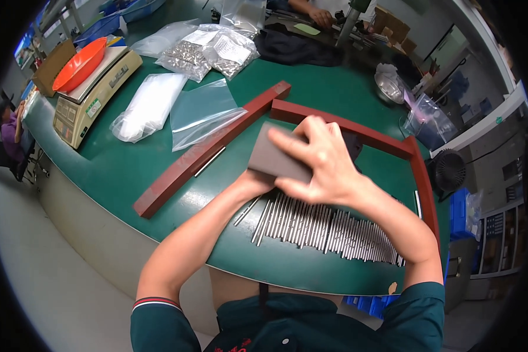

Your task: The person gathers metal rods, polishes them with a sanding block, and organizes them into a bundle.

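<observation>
A dark grey-brown rectangular block is held up over the table between my two hands. My right hand lies over its right side, thumb along the lower edge and a finger across the upper face. Under the block's near left side is my left hand, its fingers mostly hidden behind the block. Below my hands, many thin metal rods lie side by side in a long row on the green table. A loose rod rests by the left wooden bar.
Red-brown bars frame the work area. Beyond lie clear plastic bags, bags of metal parts and a black cloth. A scale with an orange tray stands left, a black fan right. Another person's hand is across the table.
</observation>
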A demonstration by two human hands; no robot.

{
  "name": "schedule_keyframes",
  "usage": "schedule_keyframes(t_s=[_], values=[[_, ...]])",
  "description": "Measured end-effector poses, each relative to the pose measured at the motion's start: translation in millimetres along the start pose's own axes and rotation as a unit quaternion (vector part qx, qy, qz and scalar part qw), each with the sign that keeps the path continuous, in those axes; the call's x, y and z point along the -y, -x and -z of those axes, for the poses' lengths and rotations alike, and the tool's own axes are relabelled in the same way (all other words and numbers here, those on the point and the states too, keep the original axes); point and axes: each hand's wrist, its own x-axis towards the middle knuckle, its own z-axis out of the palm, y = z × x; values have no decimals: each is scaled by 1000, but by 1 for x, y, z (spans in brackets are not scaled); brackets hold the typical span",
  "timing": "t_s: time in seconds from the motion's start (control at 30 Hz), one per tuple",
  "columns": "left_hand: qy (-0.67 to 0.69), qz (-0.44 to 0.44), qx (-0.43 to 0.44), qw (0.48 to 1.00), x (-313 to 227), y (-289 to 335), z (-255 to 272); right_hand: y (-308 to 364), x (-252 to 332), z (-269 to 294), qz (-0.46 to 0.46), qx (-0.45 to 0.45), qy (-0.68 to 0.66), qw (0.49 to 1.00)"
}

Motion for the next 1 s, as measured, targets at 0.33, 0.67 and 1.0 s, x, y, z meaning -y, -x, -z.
schedule_keyframes(t_s=[0.33, 0.67, 1.0], values=[[-93, 24, 60, 994, -1, -9, 1, 0, -56, 10, -148, 49, 126, 980], [-72, 51, 82, 993, -3, -9, 4, 11, -53, 21, -202, 28, 31, 978], [-31, 27, 68, 997, -3, -8, 4, -17, -36, 8, -9, 81, 26, 996]])
